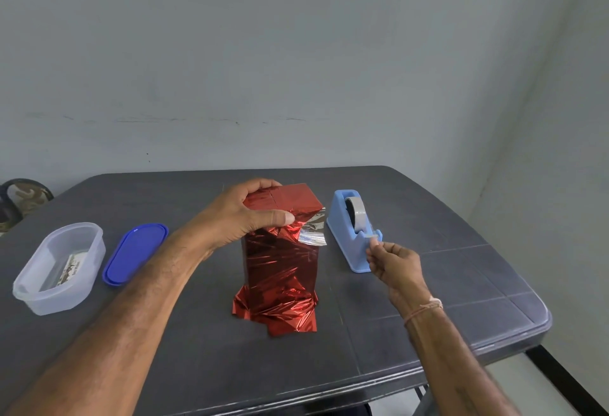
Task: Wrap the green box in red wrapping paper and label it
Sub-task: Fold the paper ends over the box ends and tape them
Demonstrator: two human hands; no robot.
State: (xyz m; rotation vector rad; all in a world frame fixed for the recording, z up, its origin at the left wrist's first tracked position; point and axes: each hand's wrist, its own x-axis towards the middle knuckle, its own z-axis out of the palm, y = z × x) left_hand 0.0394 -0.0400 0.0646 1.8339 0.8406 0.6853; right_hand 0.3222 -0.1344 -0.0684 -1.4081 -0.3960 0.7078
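The box (294, 196) stands upright near the middle of the table (454, 218), a little nearer the far edge than the near one. Red paper (280, 270) covers it completely, so none of the box's own surface shows. The foil is creased down the front face, and spare paper splays out flat on the table around the foot, towards the near edge. At the top right corner of the front face a flap (313, 234) sticks out to the right with its silver underside showing.

The left hand (245, 209) grips the top of the box from the left. Its fingers curl over the far top edge, and its thumb presses a fold of paper against the front face just below the top.

Just right of the box, apart from it, sits a light blue dispenser (342, 231) with a grey roll (357, 214) in it. Its cutter end points towards the near edge. The right hand (395, 260) is at that cutter, finger and thumb closed together on the loose end of the tape (370, 235). A thin band (425, 308) circles that wrist.

Towards the left edge lies a clear tub (84, 237), open, with printed cards (71, 265) in the bottom; their print is too small to read. Its blue lid (135, 252) lies flat just beside it, between the tub and the left forearm.
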